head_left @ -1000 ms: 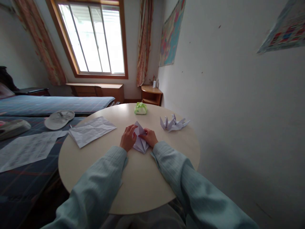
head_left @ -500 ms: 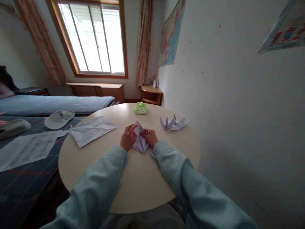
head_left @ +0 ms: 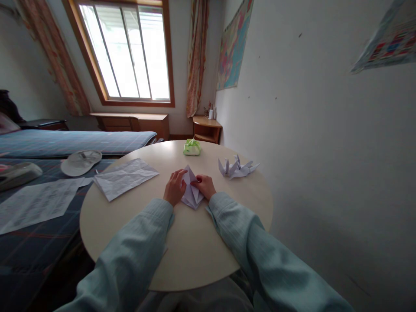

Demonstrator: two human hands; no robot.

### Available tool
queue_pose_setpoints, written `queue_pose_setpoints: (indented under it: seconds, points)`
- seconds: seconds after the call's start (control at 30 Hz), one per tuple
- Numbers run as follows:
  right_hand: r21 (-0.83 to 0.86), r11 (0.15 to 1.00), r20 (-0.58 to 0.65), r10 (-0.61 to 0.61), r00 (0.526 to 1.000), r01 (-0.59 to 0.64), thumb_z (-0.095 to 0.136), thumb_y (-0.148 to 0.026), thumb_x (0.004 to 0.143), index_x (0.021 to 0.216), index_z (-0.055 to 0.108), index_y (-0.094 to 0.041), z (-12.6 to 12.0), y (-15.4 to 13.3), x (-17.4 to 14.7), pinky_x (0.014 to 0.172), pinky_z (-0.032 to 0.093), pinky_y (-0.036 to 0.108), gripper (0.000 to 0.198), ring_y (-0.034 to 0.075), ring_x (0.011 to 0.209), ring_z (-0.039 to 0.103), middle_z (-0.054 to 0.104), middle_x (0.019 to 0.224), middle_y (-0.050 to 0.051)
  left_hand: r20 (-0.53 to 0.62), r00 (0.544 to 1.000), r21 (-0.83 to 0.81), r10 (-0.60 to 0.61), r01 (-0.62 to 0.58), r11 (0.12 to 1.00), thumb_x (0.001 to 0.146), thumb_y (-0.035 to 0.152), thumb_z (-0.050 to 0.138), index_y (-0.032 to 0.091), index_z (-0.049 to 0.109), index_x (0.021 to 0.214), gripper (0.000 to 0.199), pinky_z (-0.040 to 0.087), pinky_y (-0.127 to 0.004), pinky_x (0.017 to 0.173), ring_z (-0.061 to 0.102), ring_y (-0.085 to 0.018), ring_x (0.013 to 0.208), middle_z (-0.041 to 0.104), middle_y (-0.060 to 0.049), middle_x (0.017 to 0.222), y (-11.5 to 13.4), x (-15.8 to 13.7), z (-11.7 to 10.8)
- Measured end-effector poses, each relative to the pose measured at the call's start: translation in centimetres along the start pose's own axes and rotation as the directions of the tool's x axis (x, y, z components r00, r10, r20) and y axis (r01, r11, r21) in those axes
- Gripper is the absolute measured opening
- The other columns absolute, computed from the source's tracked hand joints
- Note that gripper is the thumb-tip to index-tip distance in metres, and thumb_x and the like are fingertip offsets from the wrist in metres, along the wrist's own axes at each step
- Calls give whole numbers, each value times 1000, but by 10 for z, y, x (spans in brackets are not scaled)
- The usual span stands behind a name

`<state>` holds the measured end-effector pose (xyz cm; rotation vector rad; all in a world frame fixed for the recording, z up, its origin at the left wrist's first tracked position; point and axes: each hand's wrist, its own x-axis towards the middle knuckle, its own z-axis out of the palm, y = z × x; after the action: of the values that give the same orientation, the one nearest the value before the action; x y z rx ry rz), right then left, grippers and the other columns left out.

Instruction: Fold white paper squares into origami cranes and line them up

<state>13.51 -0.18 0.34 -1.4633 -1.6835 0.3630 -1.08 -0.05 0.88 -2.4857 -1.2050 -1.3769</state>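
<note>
A folded piece of white paper with a pointed top and several creased flaps lies on the round table between my hands. At its left edge, my left hand is closed, its fingers curled over the paper. My right hand pinches a flap on the right side. Fingers partly hide both side edges of the paper. To the right, several folded paper cranes stand close together on the tabletop.
Creased sheets of paper lie at the table's left side. A green and white tissue pack sits at the far edge. Left of the table are a bed with a cap and a printed sheet. A wall bounds the right.
Almost nothing differs. The right hand's fingers and the paper flap beneath them have shifted very slightly.
</note>
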Motion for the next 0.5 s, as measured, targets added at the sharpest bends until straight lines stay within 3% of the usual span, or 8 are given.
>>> queue_pose_setpoints:
  seconds: [0.37, 0.5]
  points:
    - [-164, 985, 8, 61, 998, -59, 57, -32, 64, 72, 64, -17, -2, 2, 2, 61, 35, 21, 18, 13, 67, 53, 65, 71, 3, 44, 998, -3, -46, 46, 999, 68, 5, 37, 19, 42, 109, 44, 39, -33, 89, 44, -18, 102, 49, -6, 108, 0, 0, -1]
    - [-163, 984, 17, 69, 997, -66, 53, -28, 67, 78, 62, -18, -1, 1, 2, 59, 35, 21, 18, 12, 66, 54, 65, 75, 3, 19, 990, -3, -139, 139, 990, 67, 7, 41, 17, 41, 103, 38, 42, -33, 83, 48, -19, 96, 52, -7, 99, -3, 1, 2]
